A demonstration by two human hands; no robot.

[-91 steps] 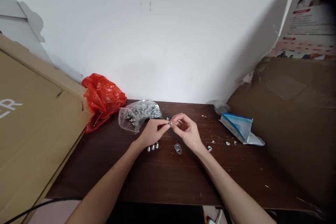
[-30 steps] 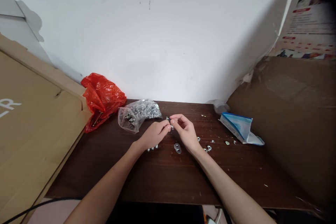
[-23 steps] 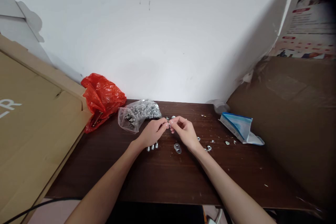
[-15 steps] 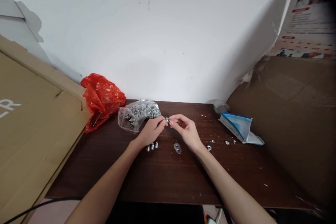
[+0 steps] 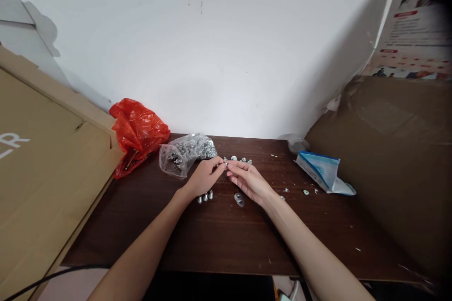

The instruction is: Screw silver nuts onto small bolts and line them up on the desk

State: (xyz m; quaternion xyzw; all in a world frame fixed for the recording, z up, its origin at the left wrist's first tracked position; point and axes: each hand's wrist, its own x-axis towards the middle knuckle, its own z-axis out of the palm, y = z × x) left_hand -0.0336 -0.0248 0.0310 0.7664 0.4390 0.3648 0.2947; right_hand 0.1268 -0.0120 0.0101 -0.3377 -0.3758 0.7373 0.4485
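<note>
Probably a makeshift workshop: hardware bag (image 5: 187, 152), cardboard sheets (image 5: 45, 169), wooden table (image 5: 219, 240).

Bare dark table (image 5: 219, 240) lies open near the front edge, while cardboard sheet (image 5: 45, 169) walls the left, brown box (image 5: 388, 160) the right, and red bag (image 5: 139, 131), clear bag of hardware (image 5: 185, 150), and loose washers (image 5: 239, 199) crowd the back.

Your left hand (image 5: 205, 178) and right hand (image 5: 249, 181) pinch a tiny bolt (image 5: 225, 163) together above the desk (image 5: 212, 240), near the bag (image 5: 185, 151).
</note>
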